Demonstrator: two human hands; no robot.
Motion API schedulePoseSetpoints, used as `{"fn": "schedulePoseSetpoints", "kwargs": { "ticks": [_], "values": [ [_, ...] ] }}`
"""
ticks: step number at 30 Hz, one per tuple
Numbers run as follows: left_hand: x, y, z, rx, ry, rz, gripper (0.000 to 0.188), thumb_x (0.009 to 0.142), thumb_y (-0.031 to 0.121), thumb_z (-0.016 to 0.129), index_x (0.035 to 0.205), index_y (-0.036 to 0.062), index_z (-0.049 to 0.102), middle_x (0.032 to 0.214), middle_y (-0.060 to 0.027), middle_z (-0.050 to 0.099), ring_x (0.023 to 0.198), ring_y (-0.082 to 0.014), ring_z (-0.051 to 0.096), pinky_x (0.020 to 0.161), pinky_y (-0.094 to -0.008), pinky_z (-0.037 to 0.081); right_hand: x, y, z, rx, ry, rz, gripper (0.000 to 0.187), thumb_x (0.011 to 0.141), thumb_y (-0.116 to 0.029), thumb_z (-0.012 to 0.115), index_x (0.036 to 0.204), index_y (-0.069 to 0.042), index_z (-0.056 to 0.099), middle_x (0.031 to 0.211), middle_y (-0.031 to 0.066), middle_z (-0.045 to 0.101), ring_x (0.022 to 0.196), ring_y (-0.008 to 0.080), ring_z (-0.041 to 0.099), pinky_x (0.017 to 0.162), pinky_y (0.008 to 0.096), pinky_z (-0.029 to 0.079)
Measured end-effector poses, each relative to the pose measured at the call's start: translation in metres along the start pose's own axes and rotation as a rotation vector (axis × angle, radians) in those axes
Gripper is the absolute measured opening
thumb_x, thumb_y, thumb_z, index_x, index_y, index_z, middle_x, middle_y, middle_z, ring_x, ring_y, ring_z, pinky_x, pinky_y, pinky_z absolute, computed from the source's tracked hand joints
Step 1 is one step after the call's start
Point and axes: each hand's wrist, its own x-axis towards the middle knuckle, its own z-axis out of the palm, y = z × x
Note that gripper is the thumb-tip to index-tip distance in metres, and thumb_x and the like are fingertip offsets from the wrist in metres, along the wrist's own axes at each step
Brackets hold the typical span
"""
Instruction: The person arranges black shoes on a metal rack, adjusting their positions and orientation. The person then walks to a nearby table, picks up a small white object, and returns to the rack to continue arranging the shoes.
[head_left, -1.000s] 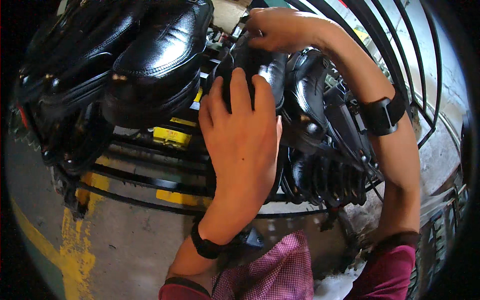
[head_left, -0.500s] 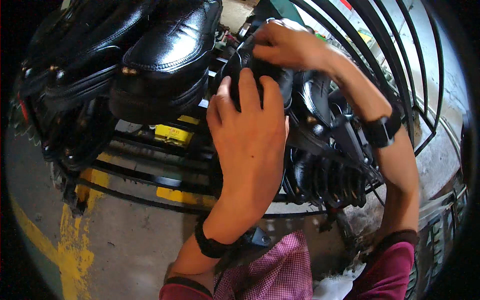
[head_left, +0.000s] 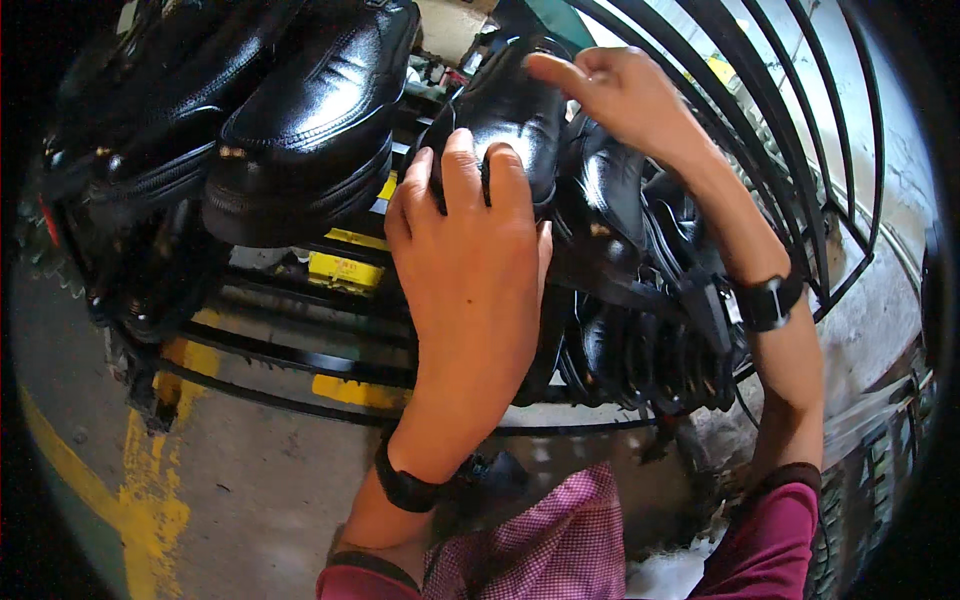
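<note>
A glossy black leather shoe (head_left: 515,105) lies between my hands, its toe toward me. My left hand (head_left: 470,240) grips this toe end, fingers curled over the top and thumb along the right side. My right hand (head_left: 625,95) is beside the far part of the shoe, its thumb stretched toward the upper and the other fingers curled in. Whether anything is inside those curled fingers is hidden. Close by on the right stands another black shoe (head_left: 605,190). A larger-looking black shoe (head_left: 310,130) stands to the left.
Curved black bars form the rack's lower rails (head_left: 290,345) and its right side (head_left: 790,120). More black shoes (head_left: 640,350) line up below right. A yellow object (head_left: 345,270) shows between the rails. Yellow paint lines (head_left: 150,490) mark the grey floor.
My right hand has moved right and off the top of the shoe, exposing its shiny upper. My left hand has shifted slightly left with the shoe's toe still in its grip.
</note>
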Motion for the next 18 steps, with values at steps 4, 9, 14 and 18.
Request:
{"fn": "schedulePoseSetpoints", "kwargs": {
  "ticks": [4,9,14,18],
  "values": [
    [0.000,0.005,-0.002,-0.007,-0.022,-0.016,0.050,0.062,0.017,0.069,0.104,0.0045,0.046,0.111,-0.0132,0.043,0.104,-0.0316,0.042,0.087,-0.0414,0.034,0.016,-0.023,0.006,-0.305,-0.332,0.210,0.067,0.067,-0.066,0.049,0.075,0.000,0.062,0.062,0.0160,0.059,0.057,0.0269,0.059,0.057,0.0358,0.046],
    [0.001,0.004,0.001,-0.042,-0.016,0.005,0.049,0.062,0.017,0.069,0.104,0.0044,0.045,0.111,-0.0132,0.043,0.104,-0.0314,0.042,0.087,-0.0414,0.034,0.026,-0.005,0.008,-0.047,-0.401,0.054,0.048,0.078,-0.046,0.049,0.066,-0.001,0.060,0.062,0.0079,0.057,0.053,0.0151,0.051,0.051,0.0279,0.039],
    [0.004,0.003,-0.005,-0.018,-0.011,0.001,0.048,0.062,0.016,0.069,0.102,0.0041,0.046,0.110,-0.0130,0.044,0.103,-0.0307,0.042,0.086,-0.0414,0.034,0.014,0.001,-0.004,0.438,-0.388,0.124,0.028,0.084,-0.027,0.048,0.076,-0.003,0.058,0.060,-0.0025,0.048,0.053,0.0044,0.040,0.048,0.0195,0.032],
    [0.004,0.000,0.001,-0.009,0.000,0.002,0.050,0.061,0.016,0.069,0.105,0.0050,0.046,0.110,-0.0124,0.044,0.102,-0.0309,0.043,0.084,-0.0406,0.036,0.010,0.010,0.004,0.587,-0.366,0.154,0.026,0.085,-0.025,0.047,0.076,-0.003,0.058,0.059,-0.0038,0.045,0.055,0.0033,0.040,0.049,0.0190,0.032]
  ]
}}
